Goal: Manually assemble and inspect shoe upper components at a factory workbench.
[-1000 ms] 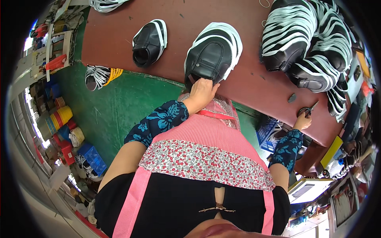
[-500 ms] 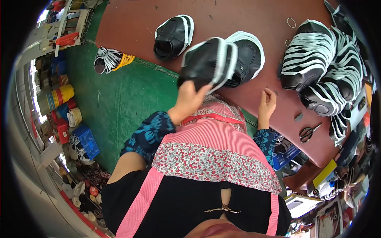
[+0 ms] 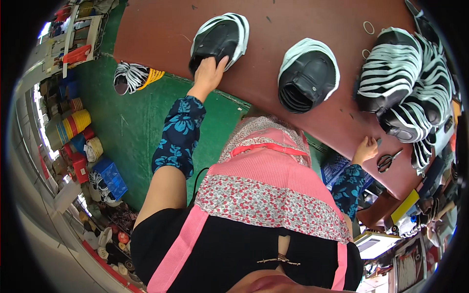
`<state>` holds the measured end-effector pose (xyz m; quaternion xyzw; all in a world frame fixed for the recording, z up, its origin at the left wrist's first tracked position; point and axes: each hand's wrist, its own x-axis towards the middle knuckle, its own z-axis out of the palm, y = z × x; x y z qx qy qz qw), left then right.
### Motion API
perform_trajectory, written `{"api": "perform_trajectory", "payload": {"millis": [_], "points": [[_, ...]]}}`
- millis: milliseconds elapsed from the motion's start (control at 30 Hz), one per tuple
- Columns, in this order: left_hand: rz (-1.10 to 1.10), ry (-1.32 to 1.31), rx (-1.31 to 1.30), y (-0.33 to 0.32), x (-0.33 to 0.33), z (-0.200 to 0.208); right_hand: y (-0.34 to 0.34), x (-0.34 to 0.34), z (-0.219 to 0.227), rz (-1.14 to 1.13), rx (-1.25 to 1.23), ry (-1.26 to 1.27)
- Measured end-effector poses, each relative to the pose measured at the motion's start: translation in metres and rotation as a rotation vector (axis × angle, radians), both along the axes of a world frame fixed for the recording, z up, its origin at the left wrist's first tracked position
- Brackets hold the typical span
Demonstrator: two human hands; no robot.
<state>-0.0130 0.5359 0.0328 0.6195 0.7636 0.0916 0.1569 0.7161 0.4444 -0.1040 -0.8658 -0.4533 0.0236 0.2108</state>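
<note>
My left hand (image 3: 207, 76) is closed on the near, open end of a stack of black shoe uppers with white edging (image 3: 220, 39), which rests on the reddish-brown table at the left. Another nested stack of black shoe uppers (image 3: 312, 68) stands apart to its right. My right hand (image 3: 366, 150) is low over the table's near edge, fingertips pinched at a small dark scrap (image 3: 379, 141) that they partly cover. Just right of that hand lie dark-handled scissors (image 3: 389, 160).
Larger stacks of white-edged uppers (image 3: 390, 71) crowd the table's right side, beside two thin loops (image 3: 368, 28). Below the table edge are a yellow basket (image 3: 152, 77) with uppers and a blue crate (image 3: 332, 168). Another blue crate (image 3: 110, 177) is on the green floor (image 3: 132, 132).
My left hand has carried its uppers left and set them onto the left stack, which now shows more layers. My right hand has moved right and nearer, down to the dark scrap.
</note>
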Motion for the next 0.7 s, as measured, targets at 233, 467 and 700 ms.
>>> {"api": "perform_trajectory", "payload": {"millis": [233, 467, 700], "points": [[0.441, -0.660, 0.182, -0.016, -0.003, -0.024, 0.009, -0.002, -0.008, 0.003, -0.145, -0.185], [0.853, -1.215, 0.235, 0.004, 0.013, 0.004, 0.019, -0.036, -0.012, -0.183, -0.218, -0.297], [1.063, -1.166, 0.229, 0.008, 0.008, -0.008, 0.040, -0.071, 0.003, -0.335, -0.404, -0.251]]}}
